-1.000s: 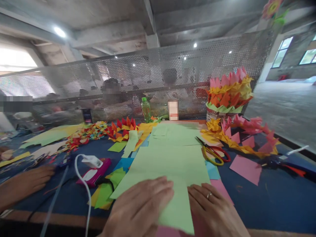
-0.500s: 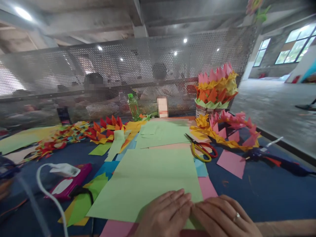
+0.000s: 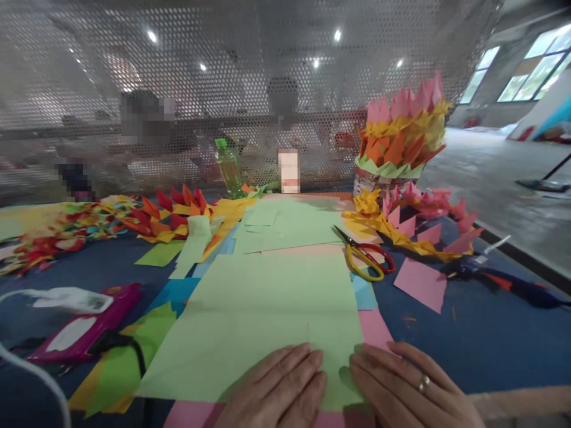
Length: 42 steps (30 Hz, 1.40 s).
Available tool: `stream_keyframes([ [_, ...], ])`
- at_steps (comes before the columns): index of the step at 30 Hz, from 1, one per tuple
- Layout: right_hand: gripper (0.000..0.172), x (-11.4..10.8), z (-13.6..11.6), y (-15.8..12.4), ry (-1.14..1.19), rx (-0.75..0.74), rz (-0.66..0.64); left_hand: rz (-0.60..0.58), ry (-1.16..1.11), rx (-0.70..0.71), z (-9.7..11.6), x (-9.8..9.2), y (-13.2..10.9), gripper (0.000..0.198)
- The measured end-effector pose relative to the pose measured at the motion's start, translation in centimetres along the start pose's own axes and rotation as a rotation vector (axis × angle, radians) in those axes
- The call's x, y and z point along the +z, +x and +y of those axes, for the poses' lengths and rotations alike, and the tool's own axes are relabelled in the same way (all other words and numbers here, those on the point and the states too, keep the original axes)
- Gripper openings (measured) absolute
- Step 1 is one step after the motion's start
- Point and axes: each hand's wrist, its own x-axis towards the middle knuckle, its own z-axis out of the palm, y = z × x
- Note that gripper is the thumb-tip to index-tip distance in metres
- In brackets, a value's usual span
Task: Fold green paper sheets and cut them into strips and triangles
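A large pale green sheet of paper (image 3: 250, 321) lies in front of me, with a faint crease across its middle. My left hand (image 3: 281, 386) rests flat on its near part, fingers stretched out. At the sheet's near right edge lies my right hand (image 3: 405, 383), fingers extended and a ring on one of them. Neither hand grips anything. Pink paper (image 3: 375, 324) shows from under the sheet on the right. Beyond it, scissors with one yellow and one red handle (image 3: 366, 261) lie partly open on more paper.
A pink square (image 3: 422, 282) and a blue tool (image 3: 513, 282) lie at the right. Behind stand a basket with folded paper rows (image 3: 401, 139) and a green-capped bottle (image 3: 228, 169). A magenta power strip (image 3: 89, 327) with cables sits left, near red paper points (image 3: 169, 214).
My hands have moved apart: the left one has slid left and the right one slightly right. The view has tilted downward and shifted a little.
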Motion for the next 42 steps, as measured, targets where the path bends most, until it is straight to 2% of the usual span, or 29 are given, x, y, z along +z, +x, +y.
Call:
stream_keyframes([
  [3, 0.024, -0.5, 0.9, 0.6, 0.075, -0.034, -0.034, -0.025, -0.056, -0.023, 0.0, -0.2, 0.1, 0.03],
  [6, 0.022, -1.0, 1.4, 0.8, 0.161, 0.016, -0.087, -0.07, -0.102, -0.039, 0.0, -0.4, 0.1, 0.032],
  [8, 0.023, -1.3, 1.4, 0.6, 0.159, -0.007, -0.129, -0.068, -0.102, -0.046, 0.0, -0.4, 0.1, 0.033],
  [16, 0.037, -2.1, 1.5, 0.4, -0.086, -0.204, -0.31, -0.073, -0.049, -0.051, 0.4, -0.3, 0.1, 0.035],
  [20, 0.044, -2.4, 1.5, 1.2, -0.206, -0.295, -0.342, -0.046, -0.052, -0.094, 0.6, 0.0, 0.3, 0.034],
  [28, 0.038, -2.2, 1.3, 0.8, -0.223, -0.326, -0.336, -0.049, -0.036, -0.093, 0.7, 0.5, 0.4, 0.035],
  [31, 0.032, -1.8, 1.2, 0.7, -0.187, -0.264, -0.278, -0.035, -0.049, -0.112, 0.7, 0.2, 0.6, 0.035],
  [36, 0.035, -1.6, 0.8, 0.2, -0.097, -0.125, -0.188, -0.011, -0.074, -0.153, 0.7, -0.2, 0.7, 0.035],
  [42, 0.029, -1.4, 0.7, 0.2, 0.005, -0.046, -0.092, 0.008, -0.077, -0.162, 0.8, 0.3, 0.8, 0.035],
])
